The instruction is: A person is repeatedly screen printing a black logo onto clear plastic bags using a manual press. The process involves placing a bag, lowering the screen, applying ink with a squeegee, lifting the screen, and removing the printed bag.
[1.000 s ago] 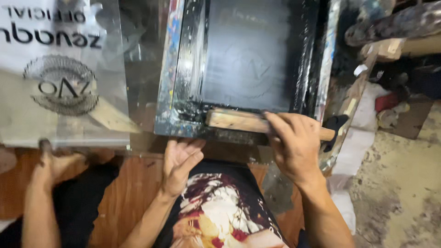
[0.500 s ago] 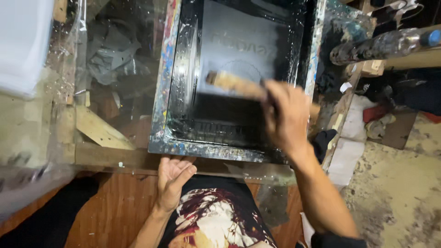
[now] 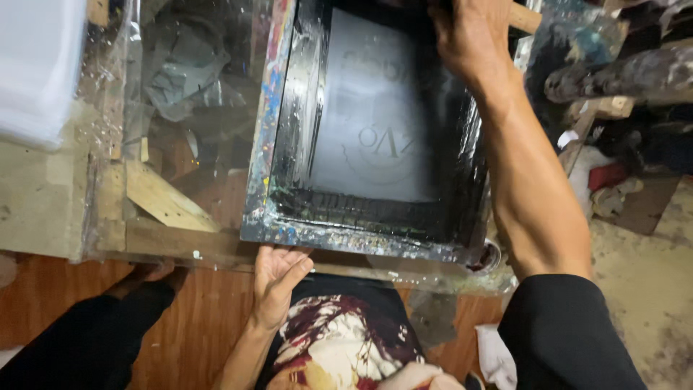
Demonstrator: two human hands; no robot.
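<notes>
Black ink coats the inside of the screen-printing frame [image 3: 375, 137], which lies flat on the glass tabletop [image 3: 195, 94] at centre frame; its paint-spattered border runs along the near and left edges. Pale mesh in the middle shows a faint round design.

Right hand [image 3: 473, 40] is at the top of the frame, fingers wrapped tight round the wooden squeegee handle [image 3: 525, 18], of which only the end pokes out at upper right. Blade is hidden behind the hand, so contact with the mesh can't be confirmed. Forearm runs down the right side of the screen, likely to keep the pull straight along its length.

Left hand [image 3: 278, 278] sits at lower centre, fingers loosely spread and pressed against the near rail of the frame, holding nothing; looks like bracing so the screen doesn't shift.

Wooden brace [image 3: 162, 198] shows under the glass at left. Another person's dark sleeve [image 3: 94, 339] is at lower left.
</notes>
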